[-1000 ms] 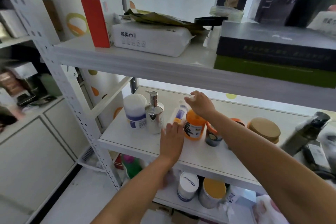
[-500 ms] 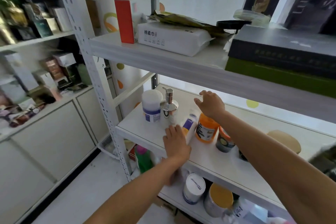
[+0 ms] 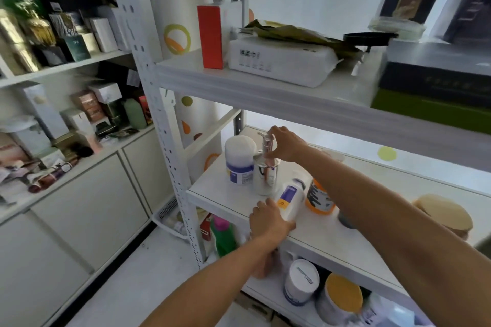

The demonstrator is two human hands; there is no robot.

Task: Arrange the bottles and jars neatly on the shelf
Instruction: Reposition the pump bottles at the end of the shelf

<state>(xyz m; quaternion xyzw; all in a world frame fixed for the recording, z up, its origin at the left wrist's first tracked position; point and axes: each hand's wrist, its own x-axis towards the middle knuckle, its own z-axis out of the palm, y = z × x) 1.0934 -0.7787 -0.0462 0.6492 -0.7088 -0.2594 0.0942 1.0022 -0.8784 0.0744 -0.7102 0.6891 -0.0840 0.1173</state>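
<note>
- The white jar with a blue band (image 3: pixel 239 164) stands upright on the middle shelf (image 3: pixel 212 194), just to the left of the right hand and touching or almost touching the pump bottle.
- The silver pump bottle (image 3: pixel 265 180) stands upright directly under the right hand, a little beyond the left hand's fingertips.
- The left hand (image 3: pixel 269 223) lies at the shelf's front edge, back up, its fingers curled round the lower end of the white bottle with a purple label.
- The right hand (image 3: pixel 285 145) reaches in from the right with its fingers pinching the pump head at the top of the silver pump bottle.
- The white bottle with a purple label (image 3: pixel 291 199) slants up and away from the left hand, cap end farthest from it, below the right wrist (whether its body touches the shelf cannot be told).
- The orange bottle (image 3: pixel 317 198) stands just right of that white bottle, close under the right forearm.
- A dark jar (image 3: pixel 345 220) sits right of the orange bottle, mostly hidden by the right forearm.
- A jar with a wooden lid (image 3: pixel 443 214) sits well to the right of both hands, beyond the forearm.
</note>
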